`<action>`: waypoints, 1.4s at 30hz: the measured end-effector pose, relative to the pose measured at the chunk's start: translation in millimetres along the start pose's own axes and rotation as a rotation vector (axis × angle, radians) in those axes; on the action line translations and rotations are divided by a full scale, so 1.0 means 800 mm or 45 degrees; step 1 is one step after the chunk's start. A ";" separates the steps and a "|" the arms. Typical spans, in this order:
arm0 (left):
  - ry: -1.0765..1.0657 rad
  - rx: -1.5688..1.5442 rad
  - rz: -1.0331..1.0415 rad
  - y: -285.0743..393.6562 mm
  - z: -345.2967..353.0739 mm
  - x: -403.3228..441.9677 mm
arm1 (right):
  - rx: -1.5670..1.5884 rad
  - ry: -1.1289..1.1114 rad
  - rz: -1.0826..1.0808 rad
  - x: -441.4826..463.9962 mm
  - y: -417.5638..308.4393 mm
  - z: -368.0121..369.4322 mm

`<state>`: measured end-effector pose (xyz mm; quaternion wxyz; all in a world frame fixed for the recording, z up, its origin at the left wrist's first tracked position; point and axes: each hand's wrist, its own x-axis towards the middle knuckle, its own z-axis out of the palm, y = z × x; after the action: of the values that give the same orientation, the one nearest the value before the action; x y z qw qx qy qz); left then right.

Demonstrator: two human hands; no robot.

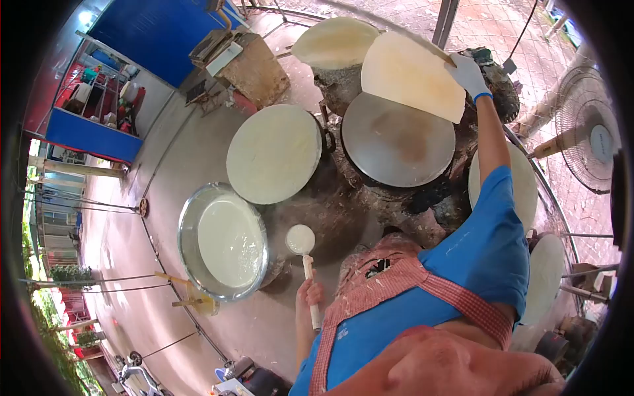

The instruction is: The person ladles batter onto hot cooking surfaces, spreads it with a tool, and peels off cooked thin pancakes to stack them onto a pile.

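My left hand [309,294] is wrapped round the pale handle of a ladle [301,240], whose round bowl is coated with white batter. Beside it stands a wide metal basin [187,270] of white batter [228,241]. My right hand [469,75], in a white glove with a blue cuff, is closed at the upper edge of a large thin pancake [411,78]. The pancake is raised, its lower edge over a round griddle [399,148] with a brownish patch. Left of that, another griddle bears a pale layer of batter [274,154].
A further pale round sheet [335,43] lies at the back. More pale discs [518,185] [547,277] sit to my right. A standing fan [598,142] is at far right. A worn box [247,66] stands back left, near blue panels [148,36].
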<state>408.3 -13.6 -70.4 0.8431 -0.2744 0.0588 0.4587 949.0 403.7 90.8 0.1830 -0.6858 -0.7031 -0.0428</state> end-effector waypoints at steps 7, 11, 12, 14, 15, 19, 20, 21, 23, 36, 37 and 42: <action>0.116 -0.131 0.213 -0.038 0.034 0.043 | -0.290 -0.056 -0.535 -0.118 -0.075 0.009; 0.195 -0.127 0.264 -0.052 0.054 0.046 | -0.114 -0.538 -0.566 -0.264 -0.112 0.064; 0.274 -0.024 0.277 -0.051 0.061 0.045 | 0.088 -0.637 -0.454 -0.297 -0.117 0.076; 0.287 0.065 0.166 -0.031 0.053 0.036 | 0.519 -0.761 -0.042 -0.352 -0.130 0.084; 0.305 0.075 0.152 -0.023 0.051 0.032 | 0.711 -0.737 0.148 -0.373 -0.138 0.090; 0.307 -0.038 -0.115 0.019 0.054 0.010 | 1.070 -0.273 0.468 -0.420 -0.148 0.117; 0.319 -0.019 -0.180 0.026 0.054 0.004 | 0.947 -0.037 0.404 -0.424 -0.157 0.126; 0.324 -0.024 -0.187 0.029 0.053 -0.001 | 0.939 -0.039 0.411 -0.425 -0.155 0.127; 0.399 0.028 -0.209 0.036 0.061 -0.013 | 0.208 -0.425 0.556 -0.432 -0.163 0.125; 0.274 -0.044 -0.042 0.011 0.002 -0.049 | 0.624 0.107 0.211 -0.449 -0.176 0.080; 0.250 -0.071 0.040 0.011 0.003 -0.056 | 0.826 0.123 0.144 -0.447 -0.184 0.088; -0.164 -0.087 0.210 0.016 0.014 -0.094 | 0.871 -0.654 0.416 -0.436 -0.214 0.127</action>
<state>353.0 -58.2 -40.0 0.7946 -0.2672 0.0114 0.5450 758.7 94.7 -81.2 0.2232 -0.6762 -0.5820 0.3927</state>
